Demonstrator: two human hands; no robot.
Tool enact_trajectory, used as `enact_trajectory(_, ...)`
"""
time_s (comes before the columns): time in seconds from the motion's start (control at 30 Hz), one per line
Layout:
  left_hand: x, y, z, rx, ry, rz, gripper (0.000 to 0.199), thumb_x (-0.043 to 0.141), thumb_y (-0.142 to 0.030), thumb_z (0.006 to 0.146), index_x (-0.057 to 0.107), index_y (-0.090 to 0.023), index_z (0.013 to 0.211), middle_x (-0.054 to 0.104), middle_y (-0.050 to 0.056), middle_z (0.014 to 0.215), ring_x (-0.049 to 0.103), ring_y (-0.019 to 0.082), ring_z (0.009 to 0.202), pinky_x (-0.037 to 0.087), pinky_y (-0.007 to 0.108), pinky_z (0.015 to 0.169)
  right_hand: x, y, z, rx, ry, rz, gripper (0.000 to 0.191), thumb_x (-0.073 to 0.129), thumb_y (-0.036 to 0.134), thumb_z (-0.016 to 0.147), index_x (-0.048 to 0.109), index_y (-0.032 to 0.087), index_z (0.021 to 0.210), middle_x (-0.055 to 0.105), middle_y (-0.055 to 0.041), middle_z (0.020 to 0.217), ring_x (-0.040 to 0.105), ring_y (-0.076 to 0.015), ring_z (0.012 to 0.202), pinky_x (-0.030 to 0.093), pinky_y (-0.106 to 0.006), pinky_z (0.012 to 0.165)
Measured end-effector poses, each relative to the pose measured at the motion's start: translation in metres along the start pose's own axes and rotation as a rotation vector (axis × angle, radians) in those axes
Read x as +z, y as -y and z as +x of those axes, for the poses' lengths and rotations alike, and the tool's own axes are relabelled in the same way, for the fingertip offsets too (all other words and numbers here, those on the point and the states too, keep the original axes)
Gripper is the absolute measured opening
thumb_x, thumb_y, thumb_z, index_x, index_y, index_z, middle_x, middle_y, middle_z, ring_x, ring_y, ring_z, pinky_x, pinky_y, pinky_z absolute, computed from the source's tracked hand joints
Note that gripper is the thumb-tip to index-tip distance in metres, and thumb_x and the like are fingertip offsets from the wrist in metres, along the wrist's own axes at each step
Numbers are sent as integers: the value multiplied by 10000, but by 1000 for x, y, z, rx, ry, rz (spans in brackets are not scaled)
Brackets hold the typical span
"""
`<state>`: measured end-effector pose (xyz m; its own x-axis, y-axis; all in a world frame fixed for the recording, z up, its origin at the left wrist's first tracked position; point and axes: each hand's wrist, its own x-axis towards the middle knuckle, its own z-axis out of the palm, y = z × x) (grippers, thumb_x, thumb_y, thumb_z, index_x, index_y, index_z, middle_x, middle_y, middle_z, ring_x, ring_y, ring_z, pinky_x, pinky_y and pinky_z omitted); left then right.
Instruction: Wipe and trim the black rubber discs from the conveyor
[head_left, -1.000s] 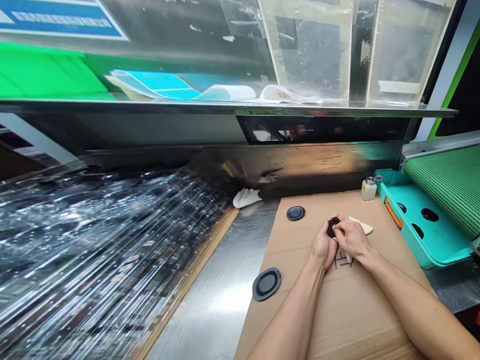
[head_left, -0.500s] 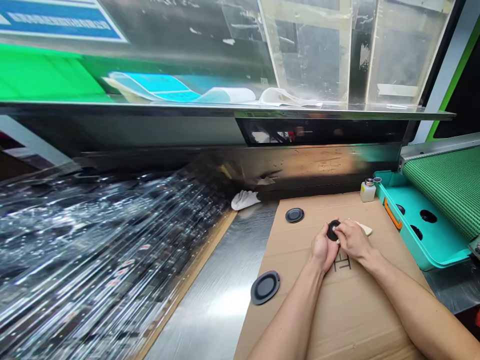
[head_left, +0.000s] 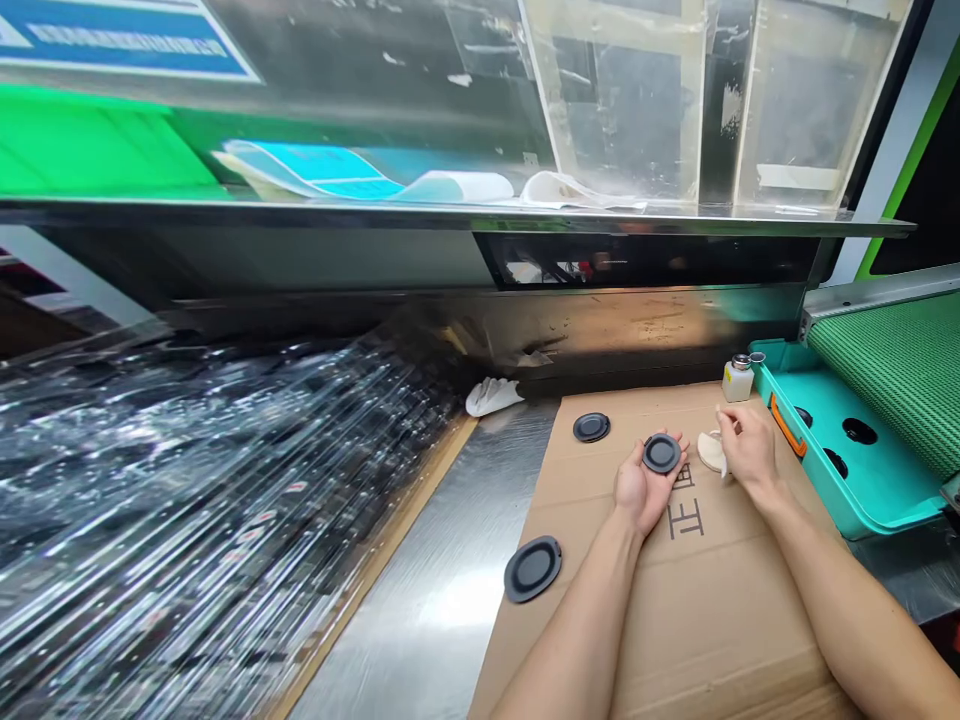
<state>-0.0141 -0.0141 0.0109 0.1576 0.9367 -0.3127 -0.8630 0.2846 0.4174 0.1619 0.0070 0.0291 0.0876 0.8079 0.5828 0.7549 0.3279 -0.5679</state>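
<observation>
A black round disc [head_left: 661, 453] rests in my left hand [head_left: 643, 490], which is palm up with its fingers curled around the disc's edge. To the right, my right hand [head_left: 750, 447] is closed in a pinch on a small white cloth [head_left: 724, 462]. Just beside it a cream round pad [head_left: 709, 451] lies on the cardboard sheet [head_left: 675, 620]. Two more dark discs lie on the cardboard: one at the back left [head_left: 592, 427] and a larger one at the left edge [head_left: 532, 569].
A turquoise tray [head_left: 892, 500] with several black round pieces stands at the right, beside a green conveyor belt [head_left: 900, 360]. A small white bottle [head_left: 738, 380] stands near its corner. Clear plastic-wrapped goods [head_left: 225, 500] fill the left. A white glove [head_left: 493, 396] lies behind.
My right hand has moved away from the disc to the right, with the white cloth. The disc in my left hand now lies flat, facing up, and the left fingers have spread a little.
</observation>
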Motion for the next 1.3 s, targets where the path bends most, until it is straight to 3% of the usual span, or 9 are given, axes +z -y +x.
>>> enact_trajectory(0.1, 0, -2, 0, -24, 4, -16, 351, 360, -342, 1006, 626, -142, 1116, 681, 182, 1180, 677, 285, 1098, 579, 406, 840, -7, -9, 5, 29, 10, -114, 273, 450, 328, 986, 686, 191, 1002, 685, -81, 968, 610, -192, 858, 425, -282, 765)
enact_trajectory(0.27, 0, -3, -2, -39, 11, -28, 347, 373, -355, 994, 623, -127, 1071, 681, 196, 1159, 677, 298, 1086, 580, 406, 823, -4, -17, -1, 106, 305, -356, 204, 551, 317, 935, 706, 197, 880, 706, -104, 964, 634, -211, 849, 397, -283, 700)
enact_trajectory(0.37, -1, -4, -3, -39, 51, -33, 344, 383, -325, 960, 630, -119, 1081, 687, 211, 1123, 676, 312, 1073, 579, 432, 804, -4, -17, -1, 105, 367, -358, 174, 561, 281, 922, 711, 200, 888, 713, -101, 928, 645, -213, 829, 401, -284, 700)
enact_trajectory(0.6, 0, -7, -4, -51, 120, -27, 306, 456, -221, 899, 656, -129, 1111, 704, 166, 1061, 685, 278, 1006, 580, 437, 806, -6, 27, -7, -93, 175, 86, 229, 480, 303, 972, 684, 198, 959, 706, -77, 941, 637, -198, 877, 467, -284, 785)
enact_trajectory(0.77, 7, 8, -8, -80, 185, -25, 286, 457, -261, 944, 696, -132, 1034, 717, 116, 962, 677, 240, 1003, 546, 404, 920, 10, 55, -30, -303, 263, 244, 231, 455, 303, 1004, 670, 221, 1007, 680, -70, 995, 621, -196, 958, 479, -300, 869)
enact_trajectory(0.87, 11, 19, -10, -84, 214, -69, 275, 476, -308, 961, 692, -159, 881, 712, 88, 919, 668, 234, 1037, 504, 393, 1000, 19, 55, -34, -276, 206, 161, 249, 431, 291, 1014, 669, 222, 993, 660, -80, 963, 605, -208, 943, 475, -327, 871)
enact_trajectory(0.97, 10, 20, -10, -96, 223, -52, 304, 466, -349, 970, 694, -167, 884, 714, 91, 951, 659, 245, 1067, 491, 411, 1020, 21, 53, -34, -265, 183, 141, 238, 439, 269, 1008, 670, 215, 983, 647, -76, 936, 597, -204, 912, 473, -325, 851)
enact_trajectory(1.17, 5, 3, -13, -125, 177, -12, 434, 399, -408, 985, 697, -108, 1082, 713, 133, 962, 667, 274, 1059, 518, 430, 978, 18, 55, -39, -455, 372, 273, 179, 494, 238, 981, 672, 214, 978, 643, -63, 974, 596, -188, 919, 483, -295, 821)
enact_trajectory(1.3, 7, 3, -14, -143, 212, -73, 399, 377, -331, 1003, 702, -109, 936, 710, 114, 908, 684, 224, 988, 515, 369, 977, 20, 49, -34, -366, 251, 194, 203, 456, 220, 998, 653, 210, 950, 635, -67, 941, 585, -197, 918, 466, -310, 843)
